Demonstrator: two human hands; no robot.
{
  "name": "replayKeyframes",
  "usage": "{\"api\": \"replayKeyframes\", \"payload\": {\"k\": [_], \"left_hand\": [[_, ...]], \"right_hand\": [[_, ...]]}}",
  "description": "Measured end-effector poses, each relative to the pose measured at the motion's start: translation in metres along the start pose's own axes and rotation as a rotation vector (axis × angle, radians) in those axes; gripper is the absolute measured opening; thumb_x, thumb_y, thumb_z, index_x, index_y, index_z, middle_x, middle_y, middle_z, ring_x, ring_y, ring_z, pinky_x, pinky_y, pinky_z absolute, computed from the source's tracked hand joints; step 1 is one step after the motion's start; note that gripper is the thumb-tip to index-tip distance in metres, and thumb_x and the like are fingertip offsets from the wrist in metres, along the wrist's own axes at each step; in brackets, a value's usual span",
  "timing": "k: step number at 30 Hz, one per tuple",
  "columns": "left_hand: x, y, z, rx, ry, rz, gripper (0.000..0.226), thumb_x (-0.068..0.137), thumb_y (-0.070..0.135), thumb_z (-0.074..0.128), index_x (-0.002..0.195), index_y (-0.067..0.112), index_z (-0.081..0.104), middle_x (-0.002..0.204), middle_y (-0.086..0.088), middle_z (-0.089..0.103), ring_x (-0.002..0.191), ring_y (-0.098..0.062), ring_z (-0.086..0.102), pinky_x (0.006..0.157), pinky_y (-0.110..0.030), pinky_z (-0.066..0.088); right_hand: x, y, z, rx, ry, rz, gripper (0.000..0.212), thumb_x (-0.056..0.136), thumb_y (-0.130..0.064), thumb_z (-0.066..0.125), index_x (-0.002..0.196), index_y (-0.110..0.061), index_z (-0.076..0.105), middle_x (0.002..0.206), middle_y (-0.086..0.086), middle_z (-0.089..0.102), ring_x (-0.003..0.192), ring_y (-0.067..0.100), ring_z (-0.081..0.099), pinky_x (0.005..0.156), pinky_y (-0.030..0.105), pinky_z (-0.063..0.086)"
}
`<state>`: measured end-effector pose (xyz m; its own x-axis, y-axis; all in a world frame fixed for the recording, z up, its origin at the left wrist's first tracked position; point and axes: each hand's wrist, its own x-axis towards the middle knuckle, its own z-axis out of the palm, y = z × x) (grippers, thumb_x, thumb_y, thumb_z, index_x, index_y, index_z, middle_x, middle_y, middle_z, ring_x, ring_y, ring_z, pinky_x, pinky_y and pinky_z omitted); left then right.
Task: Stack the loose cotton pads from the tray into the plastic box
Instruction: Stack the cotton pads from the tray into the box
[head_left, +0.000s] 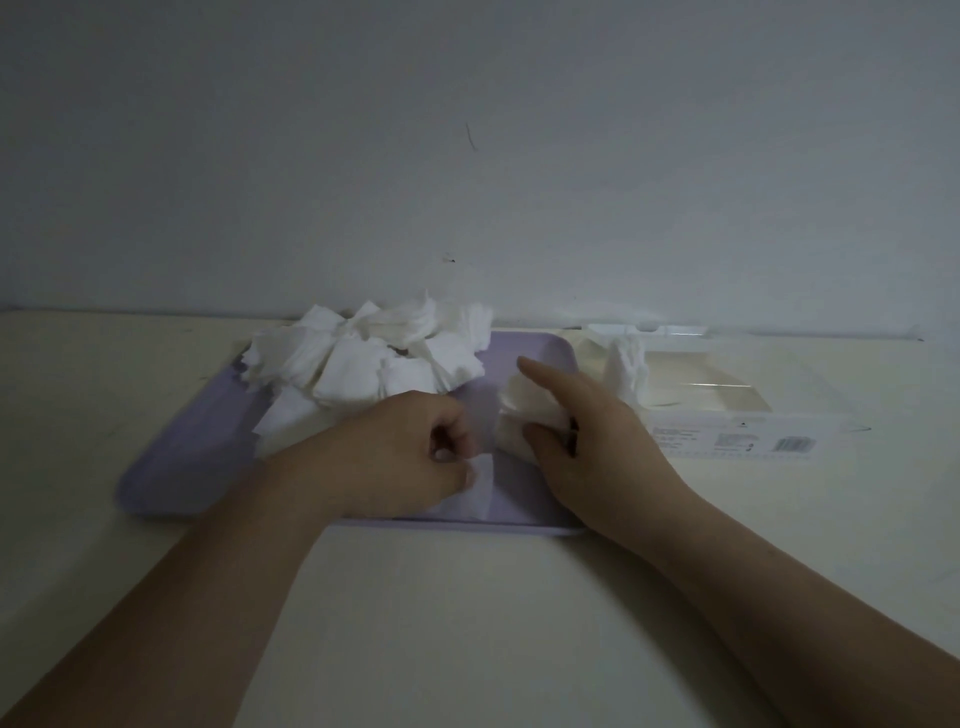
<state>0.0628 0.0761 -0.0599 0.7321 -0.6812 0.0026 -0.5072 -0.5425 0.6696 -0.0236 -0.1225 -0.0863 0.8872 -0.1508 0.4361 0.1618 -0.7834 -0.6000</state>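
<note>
On the desk (467, 623), loose cotton pads (363, 358) lie heaped at the tray's (176, 483) far end. The left hand (395, 457) pinches one pad (480, 488); the right hand (587, 447) grasps a small stack (524, 415). The plastic box (727, 395) sits just right, a few pads inside.

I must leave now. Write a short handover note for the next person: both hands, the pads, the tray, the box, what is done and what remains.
Left hand: pinching one single pad at the near side of the tray.
Right hand: holding a small stack of pads above the tray's right part.
Loose pile: lies at the far left of the tray.
Plastic box: right of the tray, open, with a few pads at its left end.
Done: only a few pads are boxed.
Left: add the single pad to the stack, box it, then clear the pile.
</note>
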Motion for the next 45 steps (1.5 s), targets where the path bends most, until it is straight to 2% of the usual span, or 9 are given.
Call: {"api": "replayKeyframes", "payload": {"k": [3, 8, 14, 24, 32, 36, 40, 43, 45], "left_hand": [[0.002, 0.002, 0.0, -0.243, 0.105, 0.023, 0.014, 0.089, 0.008, 0.076, 0.084, 0.017, 0.066, 0.06, 0.017, 0.062, 0.054, 0.002, 0.052, 0.054, -0.013, 0.041], [0.004, 0.016, 0.011, -0.831, 0.078, 0.067, 0.009, 0.098, 0.004, 0.063, 0.1, 0.011, 0.068, 0.078, 0.0, 0.064, 0.061, -0.009, 0.044, 0.05, -0.023, 0.032], [0.009, 0.015, 0.024, -0.765, 0.2, -0.011, 0.018, 0.095, 0.013, 0.07, 0.084, 0.026, 0.075, 0.08, 0.0, 0.073, 0.062, -0.011, 0.044, 0.05, -0.022, 0.034], [0.009, 0.016, 0.028, -0.717, 0.317, -0.018, 0.005, 0.094, 0.013, 0.072, 0.089, 0.013, 0.071, 0.078, 0.001, 0.075, 0.048, 0.005, 0.053, 0.05, -0.006, 0.037], [0.008, 0.016, 0.031, -0.594, 0.397, -0.04, 0.017, 0.089, 0.031, 0.076, 0.086, 0.016, 0.069, 0.076, -0.006, 0.072, 0.058, -0.005, 0.05, 0.057, -0.02, 0.039], [0.01, 0.014, 0.031, -0.578, 0.392, -0.03, 0.015, 0.088, 0.027, 0.077, 0.081, 0.018, 0.067, 0.077, -0.009, 0.073, 0.064, -0.01, 0.056, 0.064, -0.027, 0.045], [0.014, 0.004, 0.025, -0.55, 0.448, -0.007, 0.028, 0.076, 0.023, 0.088, 0.095, 0.021, 0.067, 0.087, -0.014, 0.072, 0.071, -0.017, 0.063, 0.071, -0.033, 0.055], [0.013, 0.0, 0.02, -0.521, 0.321, 0.039, 0.053, 0.075, 0.017, 0.09, 0.119, 0.026, 0.063, 0.081, -0.009, 0.063, 0.066, -0.012, 0.055, 0.062, -0.026, 0.048], [0.012, -0.001, 0.02, -0.485, 0.238, 0.084, 0.042, 0.077, 0.017, 0.087, 0.115, 0.025, 0.069, 0.076, -0.005, 0.062, 0.065, -0.011, 0.051, 0.061, -0.025, 0.044]], "right_hand": [[0.002, -0.001, -0.003, 0.089, 0.054, 0.11, 0.062, 0.09, -0.017, 0.073, 0.147, -0.03, 0.051, 0.115, -0.012, 0.067, 0.103, 0.009, 0.066, 0.091, 0.019, 0.048], [0.004, -0.002, -0.005, 0.236, 0.08, 0.202, 0.058, 0.083, -0.018, 0.079, 0.136, -0.03, 0.06, 0.111, -0.012, 0.073, 0.093, 0.007, 0.072, 0.084, 0.025, 0.056], [0.005, -0.003, -0.004, 0.448, 0.103, 0.258, 0.054, 0.082, 0.0, 0.076, 0.127, -0.028, 0.066, 0.108, -0.006, 0.077, 0.088, 0.013, 0.076, 0.085, 0.041, 0.063], [0.004, -0.005, -0.004, 0.516, 0.099, 0.254, 0.038, 0.092, -0.017, 0.073, 0.129, -0.021, 0.069, 0.105, -0.008, 0.08, 0.094, 0.009, 0.077, 0.092, 0.046, 0.061], [0.002, -0.014, -0.009, 0.68, 0.034, 0.222, 0.023, 0.099, -0.03, 0.068, 0.113, -0.014, 0.076, 0.098, 0.013, 0.079, 0.098, 0.03, 0.076, 0.092, 0.056, 0.059], [0.002, -0.014, -0.007, 0.605, 0.028, 0.236, 0.053, 0.076, -0.026, 0.09, 0.125, -0.018, 0.07, 0.104, -0.002, 0.08, 0.098, 0.015, 0.077, 0.092, 0.044, 0.061], [0.002, -0.007, -0.005, 0.437, 0.081, 0.17, 0.044, 0.089, -0.001, 0.073, 0.128, -0.021, 0.069, 0.111, -0.008, 0.077, 0.1, 0.007, 0.074, 0.093, 0.032, 0.06], [0.002, -0.007, -0.007, 0.355, 0.067, 0.117, 0.052, 0.09, 0.007, 0.063, 0.128, -0.029, 0.066, 0.117, -0.01, 0.074, 0.105, 0.007, 0.071, 0.094, 0.022, 0.054], [0.002, -0.008, -0.006, 0.317, 0.027, 0.103, 0.055, 0.091, 0.006, 0.061, 0.133, -0.028, 0.063, 0.122, -0.009, 0.072, 0.108, 0.006, 0.069, 0.096, 0.018, 0.053]]}}
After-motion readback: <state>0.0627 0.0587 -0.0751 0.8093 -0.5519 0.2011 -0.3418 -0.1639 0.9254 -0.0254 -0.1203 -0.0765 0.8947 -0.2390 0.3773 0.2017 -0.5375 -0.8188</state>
